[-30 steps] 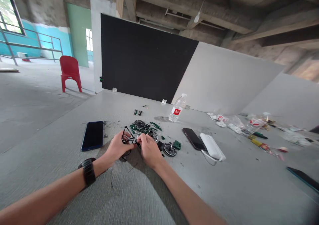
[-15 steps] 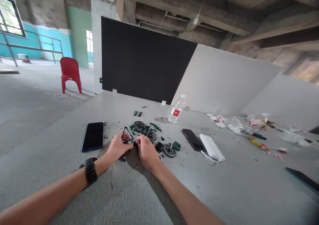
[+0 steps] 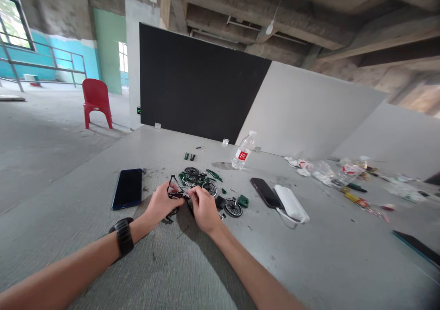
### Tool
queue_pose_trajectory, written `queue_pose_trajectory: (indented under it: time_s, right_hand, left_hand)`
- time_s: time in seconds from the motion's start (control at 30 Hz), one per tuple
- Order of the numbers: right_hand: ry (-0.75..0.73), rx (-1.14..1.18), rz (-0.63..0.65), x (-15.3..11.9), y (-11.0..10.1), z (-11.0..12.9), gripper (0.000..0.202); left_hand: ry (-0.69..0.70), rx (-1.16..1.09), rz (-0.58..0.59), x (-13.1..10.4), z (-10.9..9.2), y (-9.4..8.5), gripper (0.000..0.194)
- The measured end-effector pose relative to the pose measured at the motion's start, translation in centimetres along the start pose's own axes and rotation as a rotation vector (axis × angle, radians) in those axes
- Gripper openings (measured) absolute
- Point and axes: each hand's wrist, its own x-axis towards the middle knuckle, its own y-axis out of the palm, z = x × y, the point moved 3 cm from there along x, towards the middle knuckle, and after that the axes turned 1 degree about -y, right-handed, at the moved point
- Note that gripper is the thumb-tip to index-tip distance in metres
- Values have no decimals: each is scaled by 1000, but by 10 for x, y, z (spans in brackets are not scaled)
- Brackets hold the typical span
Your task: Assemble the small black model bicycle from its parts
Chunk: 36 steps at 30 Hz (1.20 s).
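My left hand (image 3: 162,203) is closed around a small black model bicycle frame (image 3: 176,193), whose thin bars stick up above the fingers. Close beside it, the thumb and fingers of my right hand (image 3: 205,208) are pinched together at the frame's right end. What lies between those fingertips is too small to make out. Just beyond my hands lie green bicycle parts (image 3: 195,179) and a spoked wheel (image 3: 209,189). Right of my right hand are another small wheel (image 3: 233,207), a black piece (image 3: 220,203) and a green box-like part (image 3: 243,201).
A dark phone (image 3: 127,189) lies left of my hands. To the right are another phone (image 3: 266,193) and a white power bank (image 3: 291,203) with a cable. A water bottle (image 3: 244,150) stands behind. Crumpled wrappers (image 3: 323,176) lie far right. Small green pieces (image 3: 189,156) sit farther back.
My right fingertips have shifted slightly at the end of the frame. My left hand keeps its grip in nearly the same place.
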Motion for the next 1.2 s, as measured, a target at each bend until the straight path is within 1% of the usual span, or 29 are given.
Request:
queue_pose_trajectory:
  time_s: [0.2, 0.33, 0.53, 0.67, 0.77, 0.83, 0.97, 1.03, 1.1, 1.2]
  right_hand:
    - [23, -90, 45, 2, -9, -4, 18]
    - [30, -150, 96, 3, -15, -9, 21]
    - [22, -202, 123, 5, -18, -15, 26]
    - [32, -249, 113, 12, -26, -26, 24]
    - [35, -286, 99, 26, -31, -35, 23]
    - [14, -303, 107, 42, -29, -39, 23]
    - [-71, -318, 179, 78, -12, -37, 21]
    - [-97, -336, 209, 91, -5, -37, 18]
    - [-101, -362, 226, 98, -2, -39, 17]
    - [-79, -405, 234, 102, -2, -43, 15]
  left_hand:
    - [33, 15, 0, 1, 1, 0, 24]
    - [29, -15, 13, 0, -1, -1, 27]
    - [-31, -114, 65, -2, -4, -3, 33]
    - [-64, -203, 108, -2, -5, -3, 37]
    - [-81, -265, 126, -3, -6, -3, 41]
    - [-88, -296, 128, -3, -5, -3, 42]
    - [-101, -345, 139, -2, 0, -1, 43]
    - [-88, -339, 129, 0, 3, -1, 41]
    - [-87, -328, 120, 1, 6, -1, 41]
    - [-91, -304, 115, 2, 6, -1, 41]
